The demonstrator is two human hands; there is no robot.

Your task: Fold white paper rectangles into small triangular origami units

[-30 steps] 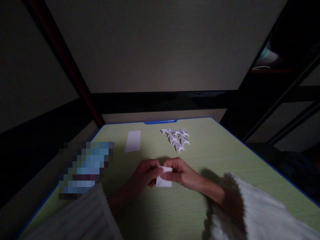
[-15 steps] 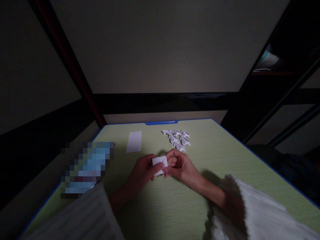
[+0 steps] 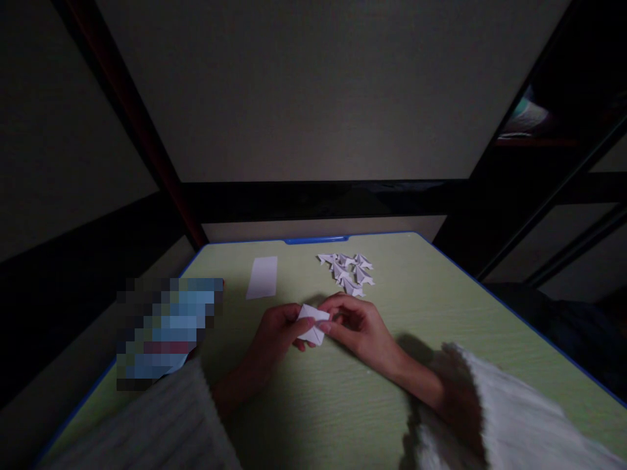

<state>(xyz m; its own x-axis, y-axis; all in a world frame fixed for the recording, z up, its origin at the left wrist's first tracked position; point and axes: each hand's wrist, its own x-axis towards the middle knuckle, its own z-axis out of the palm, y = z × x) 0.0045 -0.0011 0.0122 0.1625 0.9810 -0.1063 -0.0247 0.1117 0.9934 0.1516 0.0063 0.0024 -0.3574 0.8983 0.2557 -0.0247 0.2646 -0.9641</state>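
Observation:
A small folded square of white paper (image 3: pixel 309 333) is held above the table, tilted, with crease lines showing on its face. My left hand (image 3: pixel 279 331) is closed on its left side, the thumb lying across the front. My right hand (image 3: pixel 360 326) pinches its right edge between thumb and fingers. Just beyond my hands lies a group of several folded white paper figures (image 3: pixel 339 270), with pointed, pleated shapes. A flat white sheet of paper (image 3: pixel 262 277) rests on the table to the left of them.
The pale green table (image 3: pixel 411 294) has a blue edge and a blue handle (image 3: pixel 316 241) at its far side. A pixelated bluish object (image 3: pixel 179 326) lies at the left edge. Behind the table stands a large panel (image 3: pixel 313 98); a dark shelf is at the right.
The folded paper has been turned between my hands, so its corners and creases point differently. My right fingers have shifted on its right edge. The figures and the flat sheet have stayed put.

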